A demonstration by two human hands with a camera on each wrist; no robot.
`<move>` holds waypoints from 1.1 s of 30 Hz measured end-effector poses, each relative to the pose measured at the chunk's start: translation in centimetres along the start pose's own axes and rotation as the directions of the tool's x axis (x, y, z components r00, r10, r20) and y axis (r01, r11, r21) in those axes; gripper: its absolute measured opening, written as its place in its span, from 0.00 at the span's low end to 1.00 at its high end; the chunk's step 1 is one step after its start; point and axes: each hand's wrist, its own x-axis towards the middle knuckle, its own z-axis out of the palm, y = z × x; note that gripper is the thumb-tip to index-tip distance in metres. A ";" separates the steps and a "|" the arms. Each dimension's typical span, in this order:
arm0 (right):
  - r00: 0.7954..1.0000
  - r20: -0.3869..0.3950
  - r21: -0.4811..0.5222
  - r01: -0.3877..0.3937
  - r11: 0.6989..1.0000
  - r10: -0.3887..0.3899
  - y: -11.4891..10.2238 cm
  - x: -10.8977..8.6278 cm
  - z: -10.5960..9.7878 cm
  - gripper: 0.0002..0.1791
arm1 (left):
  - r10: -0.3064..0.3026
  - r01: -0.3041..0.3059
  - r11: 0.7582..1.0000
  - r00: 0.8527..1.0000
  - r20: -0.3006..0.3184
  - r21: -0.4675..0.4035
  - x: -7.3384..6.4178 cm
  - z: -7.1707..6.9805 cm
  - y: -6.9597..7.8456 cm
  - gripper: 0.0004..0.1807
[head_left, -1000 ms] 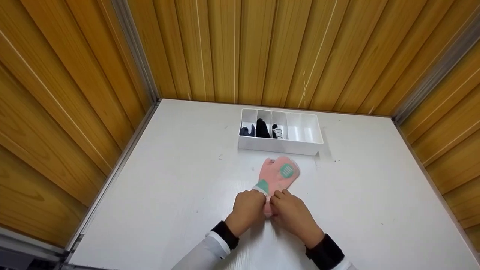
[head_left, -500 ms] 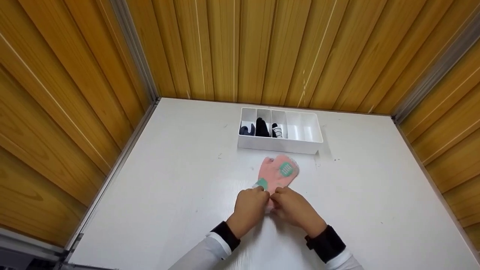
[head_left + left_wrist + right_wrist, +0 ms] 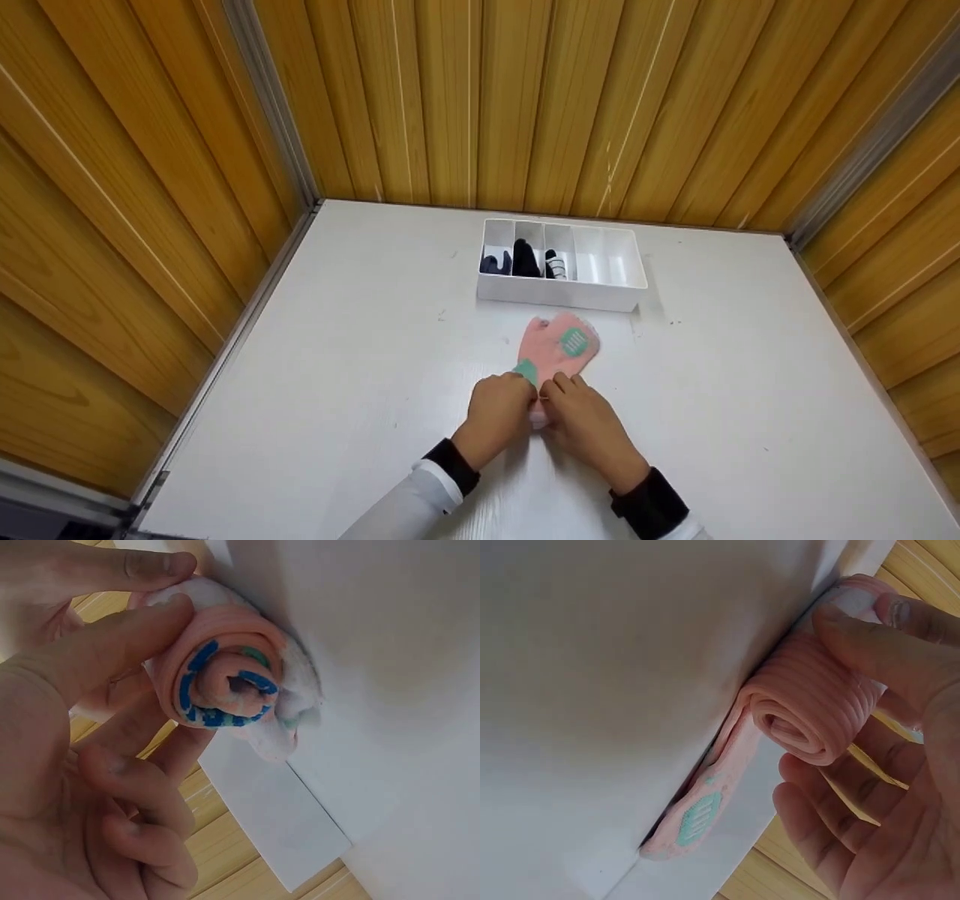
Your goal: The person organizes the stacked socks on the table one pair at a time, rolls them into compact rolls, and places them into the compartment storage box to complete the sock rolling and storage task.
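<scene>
A pair of pink socks [image 3: 553,346] with green patches lies at the middle front of the table, its far part flat and its near part rolled up. My left hand [image 3: 501,409] pinches the left end of the roll between thumb and fingers. On the other end, my right hand [image 3: 589,416] holds the roll the same way, the two hands almost meeting. Blue and green pattern shows inside the coil [image 3: 217,690] in the left wrist view. From the right wrist, the ribbed pink roll [image 3: 817,690] sits at the end of the flat fabric [image 3: 697,814].
Behind the socks stands a white divided box [image 3: 555,291]. Its left compartments hold a dark blue bundle [image 3: 495,263], a black bundle [image 3: 525,259] and a black-and-white striped bundle [image 3: 556,265]. Wood-patterned walls [image 3: 510,105] enclose the white table [image 3: 337,360] at back and sides.
My left fingers have shifted slightly forward over the socks' white edge, which showed beside them before. The roll's near end has moved slightly away from me. Both hands keep their grip.
</scene>
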 end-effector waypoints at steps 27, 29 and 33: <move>0.998 -0.048 -0.086 0.025 0.996 -0.029 -0.1 0.0 -0.3 0.20 | 0.038 -0.029 0.983 0.998 -0.045 0.180 0.2 0.5 0.2 0.08; 0.998 -0.056 -0.078 0.026 0.997 -0.031 -0.1 0.0 -0.2 0.19 | 0.042 -0.029 0.982 0.997 -0.065 0.188 0.1 0.5 0.2 0.10; 1.000 -0.025 -0.032 0.004 0.999 -0.005 -0.2 -0.1 -0.1 0.18 | 0.046 -0.033 0.978 0.997 -0.056 0.205 0.0 0.6 0.3 0.11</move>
